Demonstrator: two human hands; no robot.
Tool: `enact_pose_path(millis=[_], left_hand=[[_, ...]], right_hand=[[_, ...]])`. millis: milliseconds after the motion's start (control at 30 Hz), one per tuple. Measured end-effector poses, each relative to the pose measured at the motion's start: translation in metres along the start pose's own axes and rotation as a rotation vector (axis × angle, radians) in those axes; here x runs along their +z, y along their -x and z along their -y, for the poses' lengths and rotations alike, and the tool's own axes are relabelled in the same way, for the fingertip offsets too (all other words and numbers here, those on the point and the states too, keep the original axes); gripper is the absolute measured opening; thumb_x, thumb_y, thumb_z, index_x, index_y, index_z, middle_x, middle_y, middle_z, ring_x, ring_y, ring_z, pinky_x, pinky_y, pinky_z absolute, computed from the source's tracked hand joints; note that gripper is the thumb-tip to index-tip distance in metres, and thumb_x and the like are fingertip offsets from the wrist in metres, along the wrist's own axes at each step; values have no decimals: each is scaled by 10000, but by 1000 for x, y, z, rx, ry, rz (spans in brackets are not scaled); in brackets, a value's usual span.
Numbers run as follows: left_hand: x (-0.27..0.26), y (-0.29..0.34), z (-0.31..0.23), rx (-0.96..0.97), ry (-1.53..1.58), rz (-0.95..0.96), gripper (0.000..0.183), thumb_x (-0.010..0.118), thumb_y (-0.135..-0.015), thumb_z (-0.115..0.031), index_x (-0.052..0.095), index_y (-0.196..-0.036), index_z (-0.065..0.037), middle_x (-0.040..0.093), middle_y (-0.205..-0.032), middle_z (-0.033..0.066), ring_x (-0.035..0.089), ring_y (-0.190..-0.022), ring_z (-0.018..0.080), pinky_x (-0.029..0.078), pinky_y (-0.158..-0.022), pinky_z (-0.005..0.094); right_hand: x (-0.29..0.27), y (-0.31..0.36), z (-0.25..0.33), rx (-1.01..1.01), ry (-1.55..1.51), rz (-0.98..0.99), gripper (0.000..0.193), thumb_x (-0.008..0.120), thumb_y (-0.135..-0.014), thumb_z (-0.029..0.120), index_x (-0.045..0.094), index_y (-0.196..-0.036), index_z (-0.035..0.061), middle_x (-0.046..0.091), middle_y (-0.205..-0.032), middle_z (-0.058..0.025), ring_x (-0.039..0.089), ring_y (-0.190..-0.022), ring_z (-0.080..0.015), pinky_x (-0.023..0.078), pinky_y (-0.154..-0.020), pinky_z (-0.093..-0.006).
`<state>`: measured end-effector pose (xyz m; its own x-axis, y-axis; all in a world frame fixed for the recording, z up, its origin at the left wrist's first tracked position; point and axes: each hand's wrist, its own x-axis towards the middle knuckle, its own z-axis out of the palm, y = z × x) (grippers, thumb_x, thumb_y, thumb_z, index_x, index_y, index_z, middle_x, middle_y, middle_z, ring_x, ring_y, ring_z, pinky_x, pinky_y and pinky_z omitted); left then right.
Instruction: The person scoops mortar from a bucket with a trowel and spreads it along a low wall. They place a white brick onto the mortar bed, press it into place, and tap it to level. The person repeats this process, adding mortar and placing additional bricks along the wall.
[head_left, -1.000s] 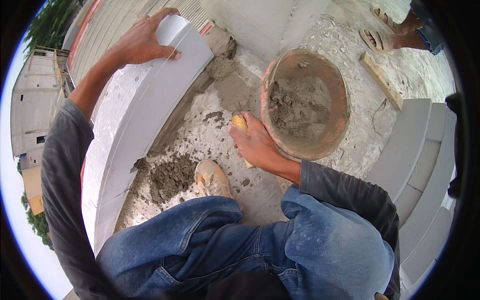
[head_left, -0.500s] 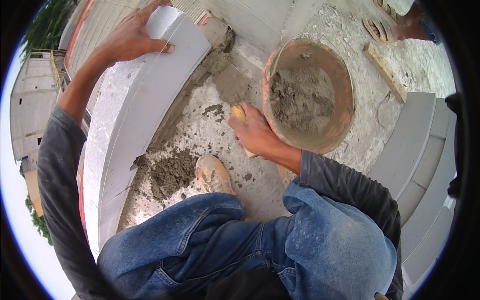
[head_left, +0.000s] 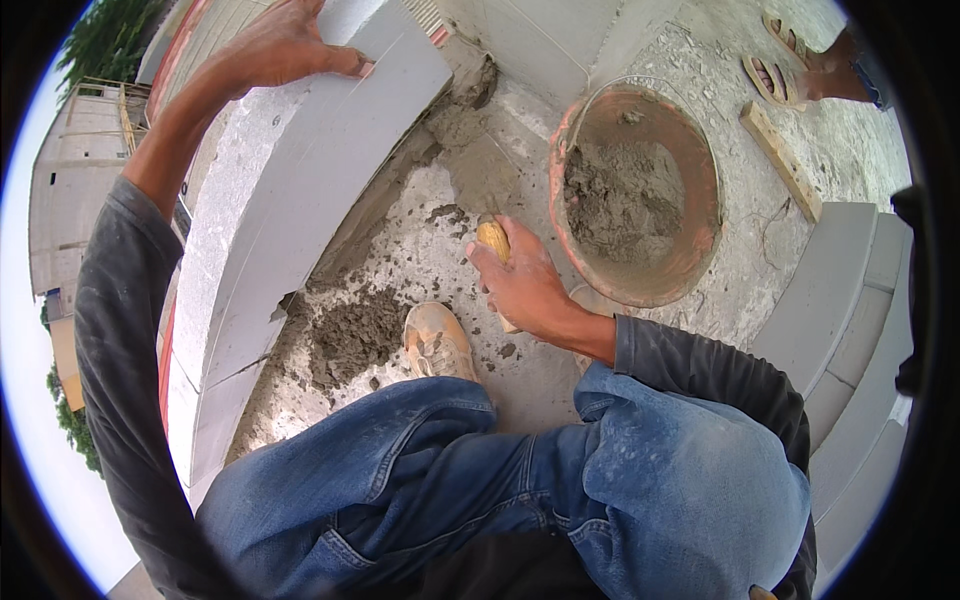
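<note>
My left hand [head_left: 285,45] lies spread on top of a long grey block wall [head_left: 290,200] at the left. Its thumb stretches across to the block's inner edge; the fingertips are cut off by the picture's upper rim. Closed round the wooden handle of a trowel [head_left: 492,238], my right hand [head_left: 525,280] is low over the floor, left of the bucket. The trowel's blade points away from me and is hard to tell from the wet mortar around it. An orange bucket [head_left: 706,225], partly filled with grey mortar [head_left: 630,195], stands just beyond my right hand.
A heap of mortar [head_left: 355,335] lies along the wall's foot, beside my shoe [head_left: 438,340]. A wooden batten [head_left: 780,160] rests on the floor at the right, above several grey blocks [head_left: 815,290]. Another person's sandaled foot [head_left: 775,80] is at the far right.
The whole view has shifted slightly, so the wall, bucket and floor appear farther right. Both hands keep nearly the same places, the left on the block, the right on the trowel.
</note>
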<state>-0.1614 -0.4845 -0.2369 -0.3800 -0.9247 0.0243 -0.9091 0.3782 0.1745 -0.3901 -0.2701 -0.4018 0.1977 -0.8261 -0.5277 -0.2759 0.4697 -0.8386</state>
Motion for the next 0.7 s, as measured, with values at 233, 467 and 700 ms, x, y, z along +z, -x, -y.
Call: enact_pose_path(millis=[233,467,700], left_hand=[[20,-22,45,63,21,68,1125,932,-560,-504,490,-1571,-285,665,-1312,200,704,-1168,449,572,-1050,596],[8,-17,31,-39,30,120,1145,930,-566,-477,446,-1583,-275,648,-1391,187,707,-1163,423,570,-1059,575],[2,-15,16,-79,-5,156,1122,905,-571,-439,438,-1575,-260,630,-1383,187,700,-1152,400,560,-1052,557]], right_hand=[[-5,-1,20,64,-251,66,608,657,-1034,265,470,-1485,-97,656,-911,-132,637,-717,-186,546,-633,-382],[0,-34,12,26,-318,171,688,664,-1049,267,385,-1564,-92,606,-888,-86,600,-714,-125,535,-560,-303],[15,-60,32,62,-359,213,562,669,-1028,248,500,-1416,-122,595,-893,-85,599,-722,-127,551,-549,-312]])
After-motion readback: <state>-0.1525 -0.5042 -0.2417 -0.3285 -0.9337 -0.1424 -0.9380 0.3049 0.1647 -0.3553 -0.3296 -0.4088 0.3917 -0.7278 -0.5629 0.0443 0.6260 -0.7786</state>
